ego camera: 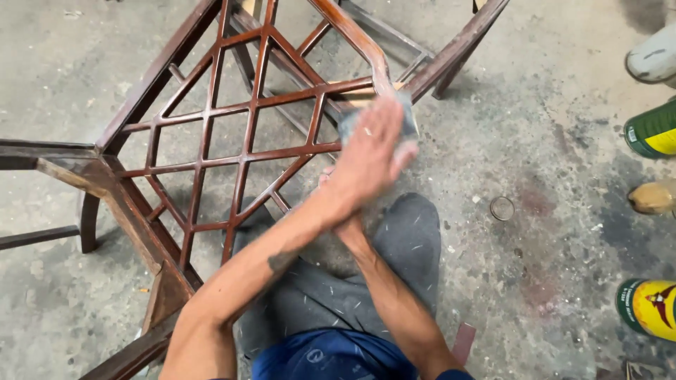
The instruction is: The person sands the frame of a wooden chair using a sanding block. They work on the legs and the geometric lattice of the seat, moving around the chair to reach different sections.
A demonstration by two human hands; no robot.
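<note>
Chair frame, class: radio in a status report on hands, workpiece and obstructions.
Left hand flat on grey sanding pad, pressing the chair frame rail. Right hand mostly hidden beneath the left arm; grip unclear. Lattice lies tilted over the knees. Cans stand clear on the floor.

- Lattice chair back [232, 134] blocks the left; only narrow gaps between slats.
- Cans [651, 130] crowd the right edge.
- Open floor [549, 91] between chair and cans; small ring [502, 208] lies there.

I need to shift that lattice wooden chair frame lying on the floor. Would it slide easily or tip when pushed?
The wooden chair frame probably stays stiff, as its lattice bars are joined. It rests on the rough concrete floor, so it likely scrapes rather than slides. Lying sideways, it may rock.
</note>
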